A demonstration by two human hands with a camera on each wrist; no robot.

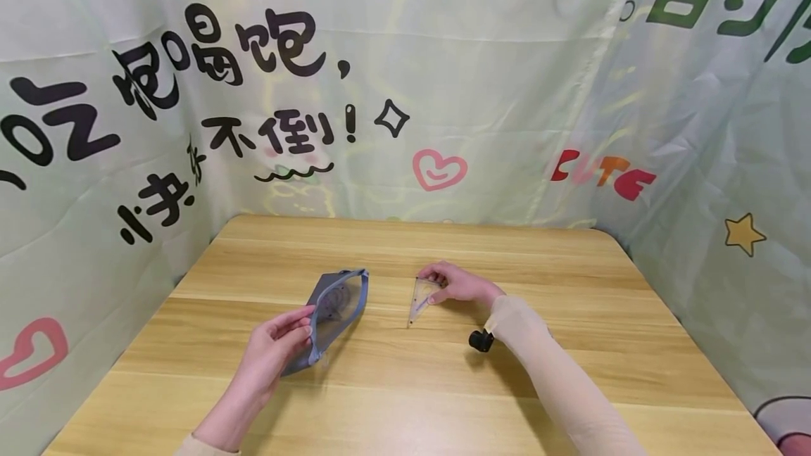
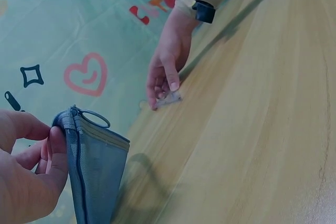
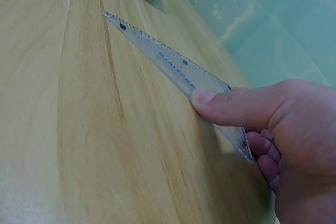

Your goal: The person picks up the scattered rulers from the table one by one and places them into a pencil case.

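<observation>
A blue-grey zip pouch (image 1: 339,307) stands tilted over the left part of the table, its mouth spread apart. My left hand (image 1: 269,347) pinches its rim between thumb and fingers. In the left wrist view, the pouch (image 2: 100,166) shows mesh sides and a zip with a loop at the top corner. A faint dark round shape shows inside it. To the right, my right hand (image 1: 465,285) holds a clear plastic triangular ruler (image 1: 418,299) by one end. The right wrist view shows the thumb pressed on the ruler (image 3: 168,64), its long point directed toward the pouch.
The wooden table (image 1: 570,357) has rounded back corners. A printed curtain (image 1: 494,104) hangs behind it and along both sides. A small black camera (image 1: 481,340) is strapped at my right wrist.
</observation>
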